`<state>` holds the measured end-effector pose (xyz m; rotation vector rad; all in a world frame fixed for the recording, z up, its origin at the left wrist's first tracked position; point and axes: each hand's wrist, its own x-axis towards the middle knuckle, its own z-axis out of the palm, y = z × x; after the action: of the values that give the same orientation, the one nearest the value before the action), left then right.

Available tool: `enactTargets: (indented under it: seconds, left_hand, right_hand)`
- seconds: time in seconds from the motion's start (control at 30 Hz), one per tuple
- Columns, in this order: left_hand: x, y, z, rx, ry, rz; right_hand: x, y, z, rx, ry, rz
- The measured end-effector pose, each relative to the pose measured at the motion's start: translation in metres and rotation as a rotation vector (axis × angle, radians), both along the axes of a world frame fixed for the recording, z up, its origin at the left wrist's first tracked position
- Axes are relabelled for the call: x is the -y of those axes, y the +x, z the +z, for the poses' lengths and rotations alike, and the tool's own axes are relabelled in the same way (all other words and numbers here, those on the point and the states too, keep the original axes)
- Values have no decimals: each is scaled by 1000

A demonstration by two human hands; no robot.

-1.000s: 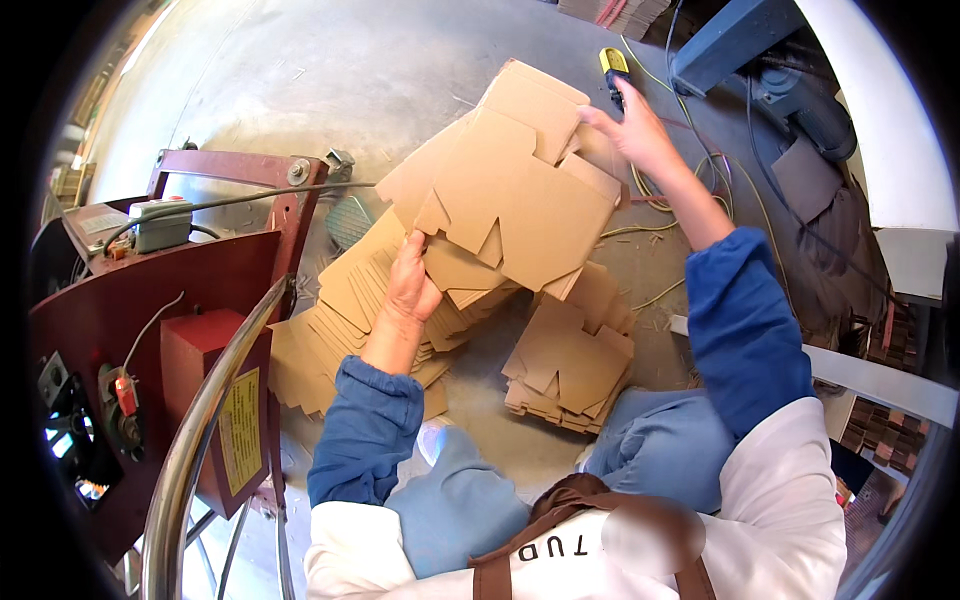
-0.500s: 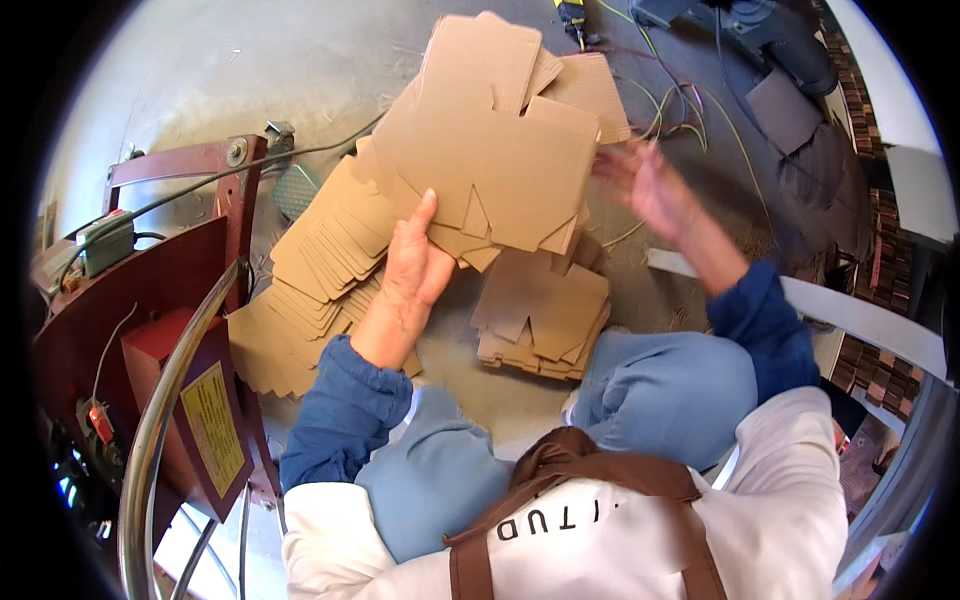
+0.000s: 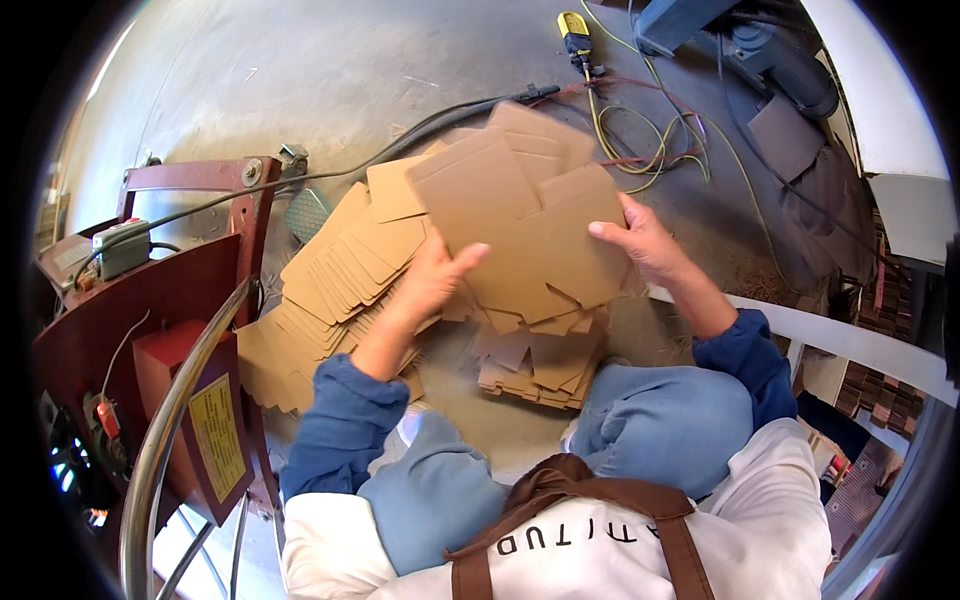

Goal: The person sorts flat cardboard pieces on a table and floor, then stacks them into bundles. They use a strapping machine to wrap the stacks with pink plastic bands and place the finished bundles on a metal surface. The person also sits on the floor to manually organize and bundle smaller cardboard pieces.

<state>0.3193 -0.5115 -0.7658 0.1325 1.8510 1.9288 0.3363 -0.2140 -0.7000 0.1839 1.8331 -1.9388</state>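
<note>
Between my hands is a bunch of flat brown cardboard blanks (image 3: 530, 235), cut with slots and notches and held up off the floor. My left hand (image 3: 428, 285) grips their left edge, thumb on top. At the right edge my right hand (image 3: 650, 245) also clasps them, its thumb on the face and its fingers hidden beneath. A neat stack of similar blanks (image 3: 545, 370) lies on the floor between my feet, partly covered by the held ones. To its left spreads a fanned pile of cardboard blanks (image 3: 320, 310).
On the left stands a dark red machine frame (image 3: 190, 300) with a curved metal bar (image 3: 180, 400). A black cable (image 3: 340, 180) crosses above the pile. Farther off lie a yellow power socket (image 3: 575, 35) and coiled yellow wire (image 3: 640, 150). A pale rail (image 3: 850, 335) runs at right.
My right hand, apart from the cardboard before, has closed on its right edge. The held blanks have come down and tilted, with my left hand lower too.
</note>
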Motion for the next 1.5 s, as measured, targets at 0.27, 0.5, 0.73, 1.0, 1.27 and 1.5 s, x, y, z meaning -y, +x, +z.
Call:
enactTargets:
  seconds: [0.27, 0.5, 0.73, 1.0, 1.27, 1.5]
  left_hand:
    - [-19, -2, -13, 210, 281, 125]
    - [-17, 2, -29, -80, 47, 30]
    - [-38, 28, -32, -25, -189, -340]
    - [-44, 77, -66, 135, -361, -410]
    - [-2, 90, -75, -46, -462, -124]
    - [72, 136, -89, 245, -443, 659]
  right_hand:
    - [-5, 10, -22, 258, -343, -415]
    - [4, 38, -27, 65, -86, -143]
    - [-46, 100, -41, 518, -108, 12]
    - [-59, 167, -102, 881, 399, 296]
    - [49, -20, -63, -698, 1151, 709]
    - [150, -55, -144, -681, 1382, 1010]
